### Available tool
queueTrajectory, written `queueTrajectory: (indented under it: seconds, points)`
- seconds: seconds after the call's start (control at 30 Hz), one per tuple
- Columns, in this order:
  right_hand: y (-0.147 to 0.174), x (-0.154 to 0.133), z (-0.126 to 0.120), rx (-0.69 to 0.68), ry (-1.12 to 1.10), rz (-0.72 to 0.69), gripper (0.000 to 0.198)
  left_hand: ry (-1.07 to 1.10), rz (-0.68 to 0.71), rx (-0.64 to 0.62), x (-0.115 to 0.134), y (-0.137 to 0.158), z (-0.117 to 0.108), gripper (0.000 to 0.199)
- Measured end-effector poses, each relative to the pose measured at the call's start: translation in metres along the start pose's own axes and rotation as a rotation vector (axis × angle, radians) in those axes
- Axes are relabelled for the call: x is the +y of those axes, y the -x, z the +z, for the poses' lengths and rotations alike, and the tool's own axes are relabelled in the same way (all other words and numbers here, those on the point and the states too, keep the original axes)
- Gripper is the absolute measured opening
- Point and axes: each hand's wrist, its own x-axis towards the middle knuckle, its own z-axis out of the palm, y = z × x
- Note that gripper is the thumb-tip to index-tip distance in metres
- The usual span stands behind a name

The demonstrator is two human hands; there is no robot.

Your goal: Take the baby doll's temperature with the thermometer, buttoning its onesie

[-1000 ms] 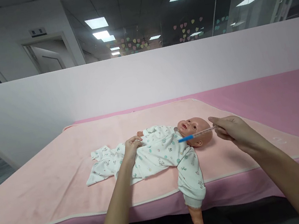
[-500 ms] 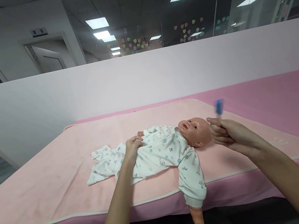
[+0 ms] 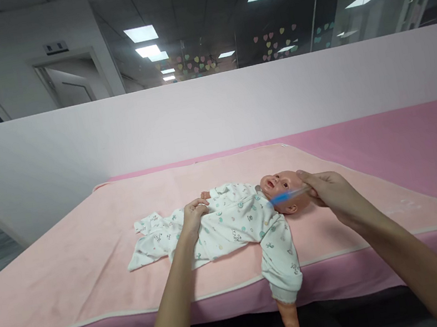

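A baby doll (image 3: 237, 219) in a white patterned outfit lies on its back, head to the right. One doll arm (image 3: 289, 320) hangs over the near edge. My left hand (image 3: 194, 215) rests on the doll's lower body, fingers laid loosely over the cloth. In my right hand (image 3: 327, 192), beside the doll's head (image 3: 290, 187), a thin pale stick with a blue end (image 3: 281, 198) is pinched between thumb and fingers. The stick is smeared by motion, so its exact kind does not show. Its blue end points left, in front of the doll's cheek and neck.
Under the doll spreads a peach blanket (image 3: 70, 257) with a pale border, on a pink-covered table (image 3: 411, 152). A low white wall (image 3: 210, 114) runs along the back, with a glass partition (image 3: 211, 24) above it.
My right hand has turned, swinging the stick's blue end from upright down to the left, across the doll's head. My left hand and the doll stay put.
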Motion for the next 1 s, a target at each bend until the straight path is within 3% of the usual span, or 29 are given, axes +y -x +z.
queueTrajectory:
  seconds: [0.13,0.47,0.57,0.67,1.0]
  points:
    - [0.004,-0.001,0.003,0.023,0.005,-0.065,0.052,-0.002,0.003,0.005,0.001,0.001,0.000,0.011]
    - [0.005,0.000,0.005,-0.018,0.014,-0.038,0.053,0.001,0.014,0.011,0.000,0.002,0.001,0.011]
    - [0.008,0.001,0.006,0.054,0.088,-0.107,0.054,-0.002,0.012,0.013,0.000,0.001,0.001,0.011]
    - [0.012,-0.001,0.008,0.037,0.129,-0.143,0.053,-0.009,0.006,0.010,0.001,0.001,0.001,0.010]
    - [0.014,-0.010,0.014,-0.074,0.009,-0.041,0.055,-0.013,0.021,0.007,0.002,0.004,0.002,0.010]
